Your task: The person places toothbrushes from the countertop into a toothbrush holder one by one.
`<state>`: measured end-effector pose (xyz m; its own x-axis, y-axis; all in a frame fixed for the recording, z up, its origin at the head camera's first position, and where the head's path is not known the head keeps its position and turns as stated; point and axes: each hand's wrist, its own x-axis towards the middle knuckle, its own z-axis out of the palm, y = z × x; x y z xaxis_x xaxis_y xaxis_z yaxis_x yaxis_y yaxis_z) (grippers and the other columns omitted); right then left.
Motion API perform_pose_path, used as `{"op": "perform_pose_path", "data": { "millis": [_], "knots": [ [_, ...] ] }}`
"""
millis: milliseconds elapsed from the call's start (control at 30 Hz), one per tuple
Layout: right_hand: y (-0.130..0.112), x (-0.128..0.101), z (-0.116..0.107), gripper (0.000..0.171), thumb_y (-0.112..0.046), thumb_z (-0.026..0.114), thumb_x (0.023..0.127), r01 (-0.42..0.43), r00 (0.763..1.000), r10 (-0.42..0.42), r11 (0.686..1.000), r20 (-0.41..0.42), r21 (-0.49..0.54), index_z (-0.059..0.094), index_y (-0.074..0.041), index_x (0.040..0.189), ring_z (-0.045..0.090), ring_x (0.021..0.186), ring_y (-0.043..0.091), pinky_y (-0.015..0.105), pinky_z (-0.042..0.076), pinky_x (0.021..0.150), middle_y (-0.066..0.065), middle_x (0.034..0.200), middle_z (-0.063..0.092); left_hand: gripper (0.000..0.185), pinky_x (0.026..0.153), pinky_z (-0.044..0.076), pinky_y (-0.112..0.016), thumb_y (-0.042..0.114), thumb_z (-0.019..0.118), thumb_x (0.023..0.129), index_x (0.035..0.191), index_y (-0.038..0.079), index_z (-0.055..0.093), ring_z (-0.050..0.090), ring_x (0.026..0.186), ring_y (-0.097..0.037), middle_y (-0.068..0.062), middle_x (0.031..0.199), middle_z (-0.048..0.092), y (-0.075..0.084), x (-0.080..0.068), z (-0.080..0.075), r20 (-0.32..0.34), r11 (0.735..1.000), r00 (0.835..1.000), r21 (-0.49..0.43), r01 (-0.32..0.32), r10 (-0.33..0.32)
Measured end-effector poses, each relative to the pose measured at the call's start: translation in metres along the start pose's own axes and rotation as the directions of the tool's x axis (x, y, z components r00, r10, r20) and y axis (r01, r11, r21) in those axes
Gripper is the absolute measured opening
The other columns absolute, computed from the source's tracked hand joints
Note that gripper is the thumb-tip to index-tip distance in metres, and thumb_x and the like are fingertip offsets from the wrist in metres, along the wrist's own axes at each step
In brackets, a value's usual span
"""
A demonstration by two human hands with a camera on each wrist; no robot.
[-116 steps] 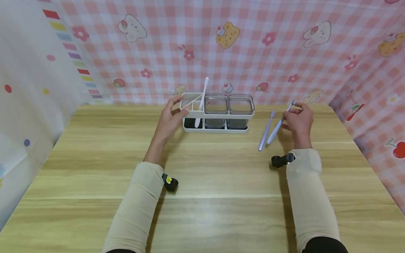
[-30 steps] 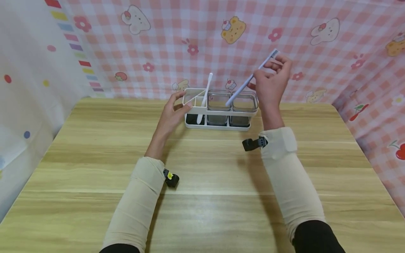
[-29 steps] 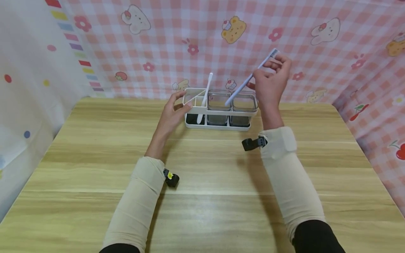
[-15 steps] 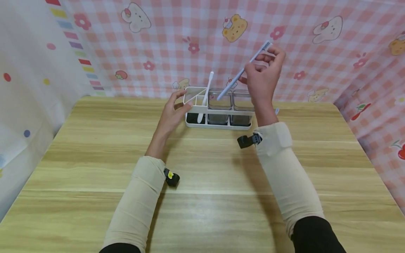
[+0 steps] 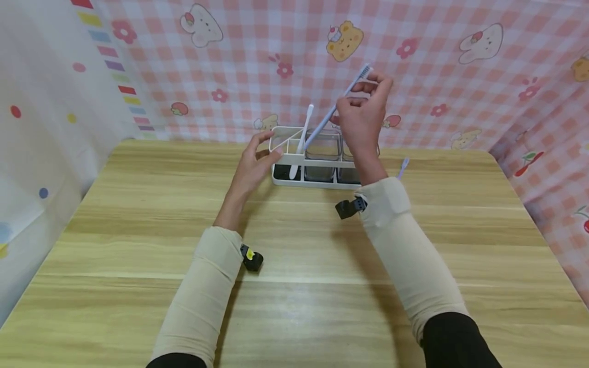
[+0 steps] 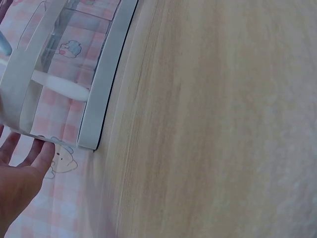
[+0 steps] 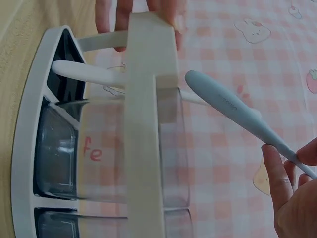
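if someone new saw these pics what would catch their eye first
Probably the pale blue toothbrush, slanting head-up in the right hand above the white holder. Next, that holder itself: the left hand grips its left end, and a white toothbrush leans there beside clear cups. Behind everything, the pink checked cloth also stands out.

Right of centre in the head view, the person's right hand point(image 5: 362, 120) partly hid a clear square cup point(image 5: 348, 176), and a cream fabric sleeve point(image 5: 409, 245) covered the handle of a slim lilac toothbrush point(image 5: 404, 166). The right wrist view's lower right edge cut off the head of the pale-blue plastic toothbrush point(image 7: 223, 102), whose lettering was too small to read.
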<state>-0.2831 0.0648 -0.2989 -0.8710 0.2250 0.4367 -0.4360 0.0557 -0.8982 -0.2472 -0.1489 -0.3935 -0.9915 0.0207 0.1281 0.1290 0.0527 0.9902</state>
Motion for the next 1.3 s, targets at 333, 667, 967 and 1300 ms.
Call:
{"op": "perform_pose_path", "data": {
  "millis": [333,667,967,1300],
  "knots": [
    [0.009,-0.013,0.016,0.044,0.005,0.059,0.092,0.063,0.997,-0.060,0.996,0.045,-0.068,0.037,-0.010,0.127,0.061,0.086,0.018,0.037,0.061,0.065,0.002,0.107,0.049,0.053,0.104,0.048,-0.043,0.017,0.066,0.098,0.148,0.009,0.047,0.051,0.131,-0.034,-0.008,0.153,0.042,0.000,0.000,-0.001,-0.002,1.000,1.000,0.013,-0.010,0.010],
    [0.017,-0.028,0.028,0.045,0.010,0.059,0.090,0.127,0.988,-0.114,0.983,0.102,-0.132,0.038,-0.007,0.126,0.060,0.085,0.018,0.028,0.055,0.072,0.013,0.111,0.052,0.053,0.104,0.048,-0.043,0.018,0.066,0.099,0.148,0.010,0.048,0.050,0.131,-0.034,-0.008,0.153,0.042,0.001,-0.002,0.001,0.005,1.000,1.000,0.010,0.000,0.000],
    [0.027,-0.040,0.034,0.041,0.008,0.060,0.092,0.156,0.980,-0.130,0.970,0.148,-0.185,0.039,-0.006,0.124,0.060,0.086,0.020,0.024,0.054,0.077,0.013,0.111,0.050,0.053,0.104,0.048,-0.042,0.015,0.065,0.099,0.148,0.008,0.047,0.051,0.131,-0.034,-0.008,0.153,0.043,0.000,-0.001,0.001,0.000,1.000,1.000,-0.004,-0.005,0.005],
    [0.037,-0.051,0.038,0.044,0.011,0.056,0.088,0.201,0.972,-0.169,0.959,0.163,-0.202,0.040,-0.003,0.127,0.061,0.089,0.020,0.026,0.053,0.074,0.015,0.112,0.054,0.053,0.103,0.048,-0.041,0.015,0.066,0.099,0.148,0.009,0.047,0.052,0.129,-0.032,-0.007,0.152,0.044,0.001,0.000,0.001,-0.009,1.000,1.000,-0.001,-0.012,0.012]
  ]
}}
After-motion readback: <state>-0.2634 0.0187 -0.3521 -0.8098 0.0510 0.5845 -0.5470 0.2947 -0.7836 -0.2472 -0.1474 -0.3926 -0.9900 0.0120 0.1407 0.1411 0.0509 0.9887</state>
